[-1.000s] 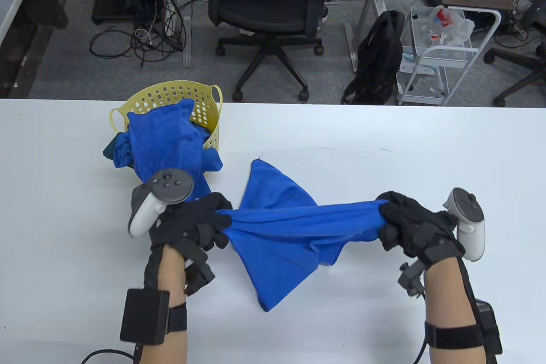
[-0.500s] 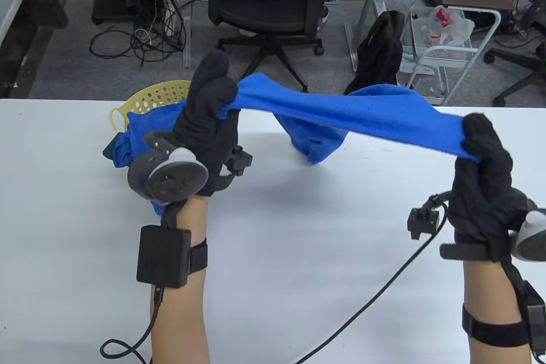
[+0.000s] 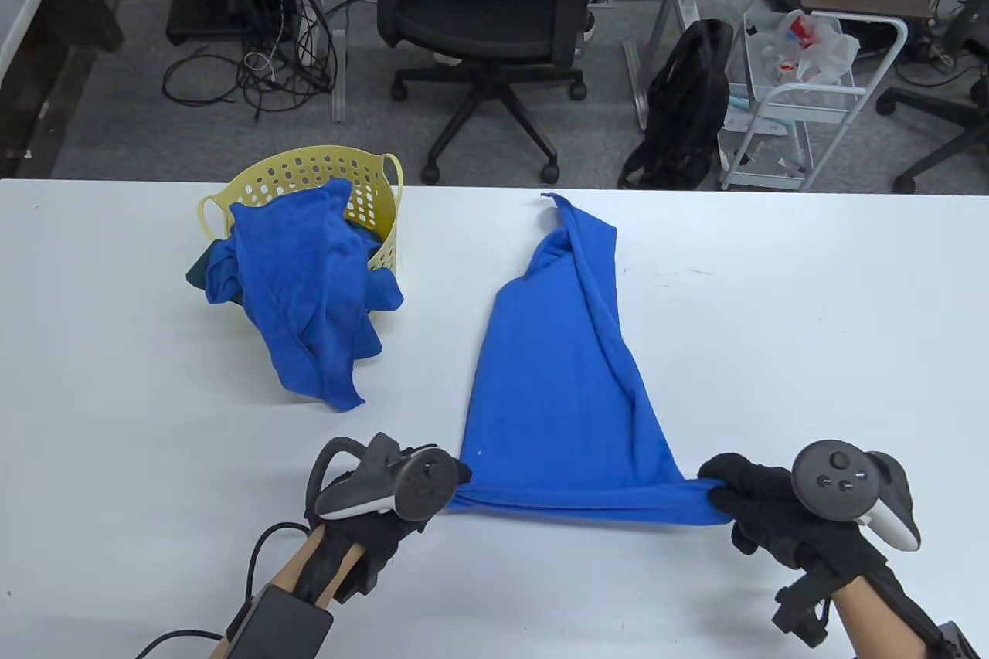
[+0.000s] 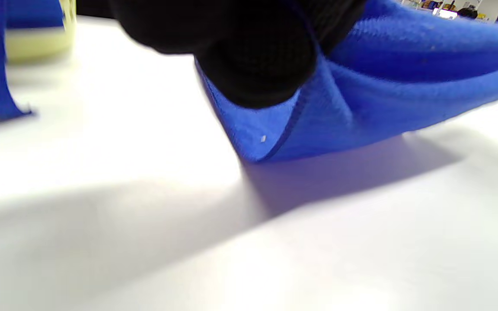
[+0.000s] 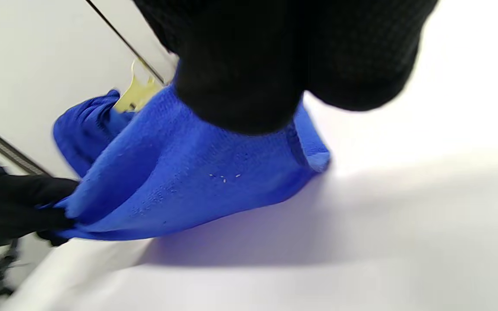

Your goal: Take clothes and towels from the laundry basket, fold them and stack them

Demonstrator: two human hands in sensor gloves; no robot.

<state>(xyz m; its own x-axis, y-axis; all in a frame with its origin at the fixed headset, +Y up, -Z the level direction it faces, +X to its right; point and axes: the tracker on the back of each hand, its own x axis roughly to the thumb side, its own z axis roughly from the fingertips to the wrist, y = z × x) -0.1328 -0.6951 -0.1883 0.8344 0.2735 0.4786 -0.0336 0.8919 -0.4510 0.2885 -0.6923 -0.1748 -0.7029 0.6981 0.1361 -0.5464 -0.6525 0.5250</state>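
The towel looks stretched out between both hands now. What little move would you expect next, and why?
Probably lowering the near edge onto the table and letting go. The left hand and right hand each pinch a near corner of the blue towel, pulled taut just above the surface, while the far part already lies on the table, bunched to a narrow, creased tip that likely needs smoothing before folding.
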